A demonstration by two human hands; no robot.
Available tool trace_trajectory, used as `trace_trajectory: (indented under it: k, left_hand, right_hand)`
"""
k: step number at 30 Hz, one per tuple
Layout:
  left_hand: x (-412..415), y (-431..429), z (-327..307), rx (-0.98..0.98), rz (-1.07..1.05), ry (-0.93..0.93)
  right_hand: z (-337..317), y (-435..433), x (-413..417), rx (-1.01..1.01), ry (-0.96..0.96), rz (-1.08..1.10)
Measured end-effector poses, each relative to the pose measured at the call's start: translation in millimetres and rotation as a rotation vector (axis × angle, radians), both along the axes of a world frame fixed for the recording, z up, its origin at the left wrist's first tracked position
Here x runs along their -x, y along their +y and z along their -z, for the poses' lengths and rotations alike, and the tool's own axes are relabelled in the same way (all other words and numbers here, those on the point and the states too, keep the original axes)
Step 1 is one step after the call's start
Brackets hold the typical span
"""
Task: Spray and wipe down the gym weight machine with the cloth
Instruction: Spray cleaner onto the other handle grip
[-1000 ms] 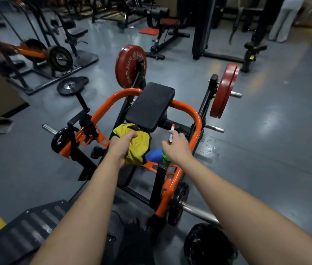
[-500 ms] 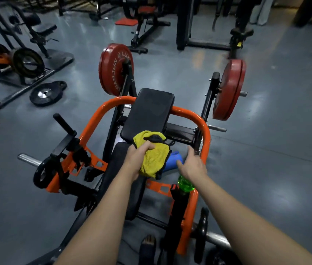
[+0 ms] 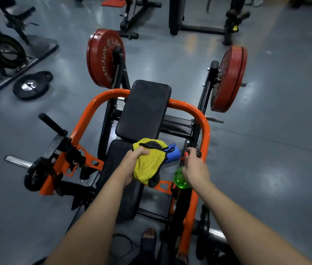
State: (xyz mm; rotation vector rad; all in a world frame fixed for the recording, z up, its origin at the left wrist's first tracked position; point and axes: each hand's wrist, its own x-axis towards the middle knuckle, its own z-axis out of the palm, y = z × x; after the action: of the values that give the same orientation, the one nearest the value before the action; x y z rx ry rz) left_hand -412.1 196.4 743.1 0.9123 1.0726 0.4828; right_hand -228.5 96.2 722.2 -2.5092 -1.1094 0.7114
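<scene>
The left hand [image 3: 134, 165] is closed around a bunched yellow cloth [image 3: 149, 169], just below the near edge of the black back pad [image 3: 143, 109] and over the seat pad [image 3: 113, 161]. The right hand [image 3: 195, 169] wraps a green spray bottle [image 3: 180, 177], nearer than the back pad and to its right, beside the orange frame [image 3: 205, 129]. A finger seems to rest near the red trigger, though that part is too small to be sure. The cloth looks soft, light and floppy, so it is best kept bunched in the palm. The bottle is rigid, smooth plastic, likely slick when wet, and is best gripped at the neck.
</scene>
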Motion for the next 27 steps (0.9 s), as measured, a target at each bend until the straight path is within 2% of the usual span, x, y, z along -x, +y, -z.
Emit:
trace_trajectory:
  k: [5,12,21,27]
  left_hand:
    - [30.6,-12.7,-12.7,0.097,-0.1,-0.08]
    - [85.6,-37.3,-23.3,0.087,-0.406,-0.238]
    - [178.7,-58.1,-32.3,0.05,-0.549,-0.38]
    - [206.3,-39.8,-34.4,0.09,-0.657,-0.402]
  right_hand:
    - [-24.4,8.1,10.5,-0.104,0.075,-0.163]
    - [-63.1,33.5,53.4,-0.353,0.119,-0.44]
    - [-97.3,61.4,138.2,-0.586,0.538,-0.453]
    - [-103.5,92.2,178.5,-0.629,0.627,-0.538]
